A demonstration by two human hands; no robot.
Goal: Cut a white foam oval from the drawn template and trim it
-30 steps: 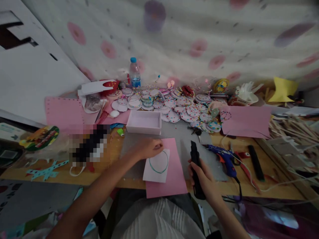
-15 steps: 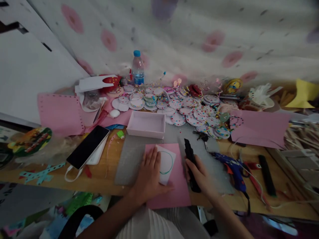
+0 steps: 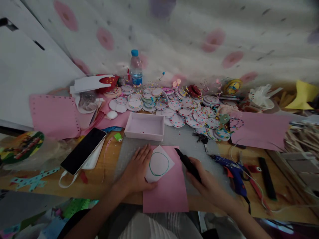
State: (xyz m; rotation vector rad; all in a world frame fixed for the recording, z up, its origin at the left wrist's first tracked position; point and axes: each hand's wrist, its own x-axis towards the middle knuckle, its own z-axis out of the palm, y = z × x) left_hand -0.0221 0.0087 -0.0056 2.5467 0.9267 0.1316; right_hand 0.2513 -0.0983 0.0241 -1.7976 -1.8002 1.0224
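Observation:
My left hand [image 3: 136,172] lies flat, fingers apart, on the left part of a white paper piece [image 3: 159,163] with a green circle drawn on it. That piece rests on a pink sheet [image 3: 166,190] at the table's front edge. My right hand [image 3: 208,184] grips a black pen-shaped tool [image 3: 187,163], its tip pointing up-left, just right of the circle. A grey mat [image 3: 129,151] lies under the pink sheet.
A pale pink box [image 3: 145,126] stands behind the sheet. Several dotted paper discs [image 3: 189,116] and a water bottle [image 3: 136,69] lie further back. A phone [image 3: 83,150] lies at left, a blue glue gun [image 3: 230,168] with cord at right, another pink sheet [image 3: 259,129] beyond.
My left hand slid left off the circle, so the whole green ring shows. The right hand tilted the black tool leftward toward the paper. The view shifted slightly.

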